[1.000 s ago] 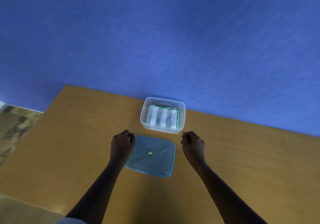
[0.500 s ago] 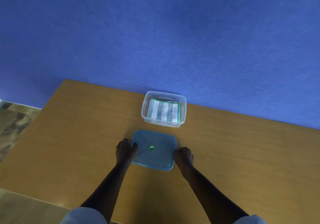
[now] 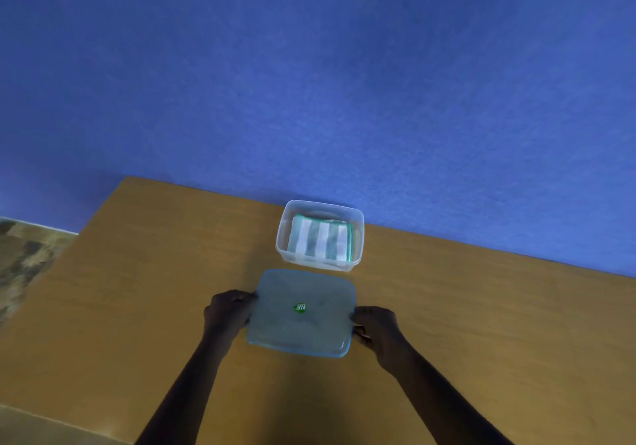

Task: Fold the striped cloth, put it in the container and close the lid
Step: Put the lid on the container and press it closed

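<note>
The striped cloth [image 3: 320, 240], green and white, lies folded flat inside the clear container [image 3: 288, 255], which sits open near the far edge of the surface [image 3: 137, 289], close to the blue wall [image 3: 309, 83]. So the folding and the putting-in look done; what remains, by my reckoning, is only the closing. Just in front of the container, nearer the person, is the blue-grey lid [image 3: 303, 320] with a small green sticker [image 3: 300, 307] at its middle. The left hand [image 3: 227, 313] is curled around the lid's left edge, fingers closed on the rim, and the right hand [image 3: 375, 327] grips the right edge in the same way, thumb over the top. Whether the lid rests on the surface or is raised a little off it I cannot tell from here; its near edge shows a thin blue lip. The lid and container are apart, not yet touching. The next move, I'd judge, calls for carrying the lid forward, lining its corners over the container's rim and pressing down evenly; a skewed placement could leave one corner unseated.
</note>
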Motion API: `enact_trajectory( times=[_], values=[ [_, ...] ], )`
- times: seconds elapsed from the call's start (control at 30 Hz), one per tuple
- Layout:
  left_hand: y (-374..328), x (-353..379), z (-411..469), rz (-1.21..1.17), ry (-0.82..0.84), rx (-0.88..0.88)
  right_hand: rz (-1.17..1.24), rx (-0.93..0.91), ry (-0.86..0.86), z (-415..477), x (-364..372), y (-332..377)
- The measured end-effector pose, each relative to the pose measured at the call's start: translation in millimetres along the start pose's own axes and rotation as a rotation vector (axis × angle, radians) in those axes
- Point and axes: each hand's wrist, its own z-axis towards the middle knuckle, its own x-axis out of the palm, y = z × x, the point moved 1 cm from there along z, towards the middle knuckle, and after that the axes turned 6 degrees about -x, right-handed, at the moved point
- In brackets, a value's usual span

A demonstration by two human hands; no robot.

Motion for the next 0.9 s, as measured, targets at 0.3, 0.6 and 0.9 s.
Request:
enact_trajectory(
  times=[0.3, 0.6, 0.9],
  values=[
    [-56.9, -3.2, 8.7, -0.160, 0.076, 0.098, 0.026, -0.175, -0.011, 9.4, -2.4, 61.9],
    [-117.6, 21.9, 32.3, -0.015, 0.009, 0.256, 0.015, -0.310, -0.072, 53.5, -0.8, 117.3],
    [-136.9, 50.8, 57.3, 0.218, -0.128, 0.306, -0.239, -0.376, -0.198, 89.8, 7.0, 125.9]
  ],
)
